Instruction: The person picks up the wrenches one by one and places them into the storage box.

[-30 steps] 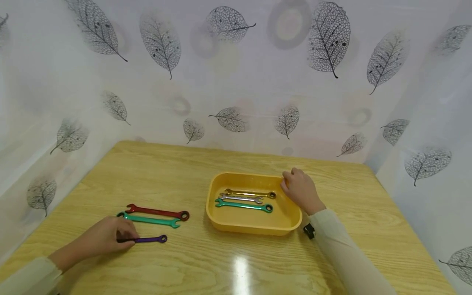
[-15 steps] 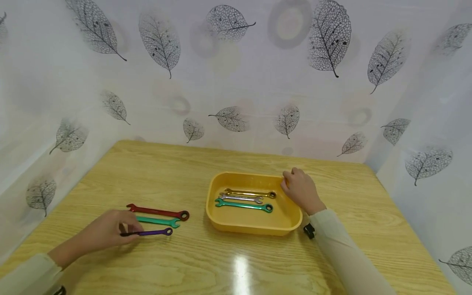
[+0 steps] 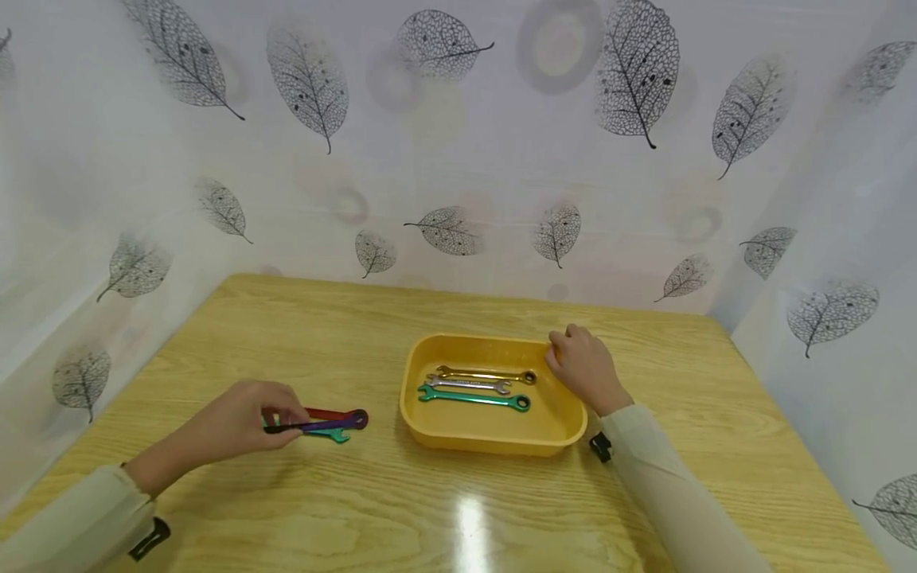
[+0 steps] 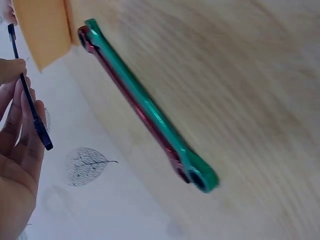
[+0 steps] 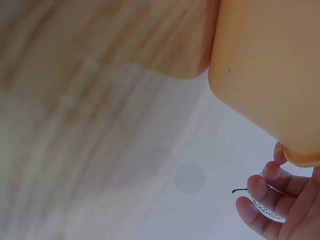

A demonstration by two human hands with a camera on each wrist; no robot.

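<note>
My left hand (image 3: 247, 418) pinches a purple combination wrench (image 3: 325, 426) between thumb and fingers, raised over the table; it looks dark in the left wrist view. Behind it in the head view lie a red wrench (image 3: 322, 413) and a green wrench (image 3: 337, 435), both partly hidden. The left wrist view shows this green wrench (image 4: 140, 97) and red wrench (image 4: 131, 102) whole, side by side on the wood. My right hand (image 3: 587, 370) grips the far right corner of a yellow plastic basin (image 3: 494, 446), fingers at its rim (image 5: 302, 161).
Inside the basin lie a gold wrench (image 3: 487, 376), a silver wrench (image 3: 469, 385) and another green wrench (image 3: 473, 399), roughly parallel. All stands on a wood-grain table (image 3: 401, 509). A pale leaf-print sheet (image 3: 458, 167) hangs along the back and sides.
My left hand has lifted the purple wrench off the table and carried it up and to the right, over the red and green wrenches. My right hand has stayed at the basin.
</note>
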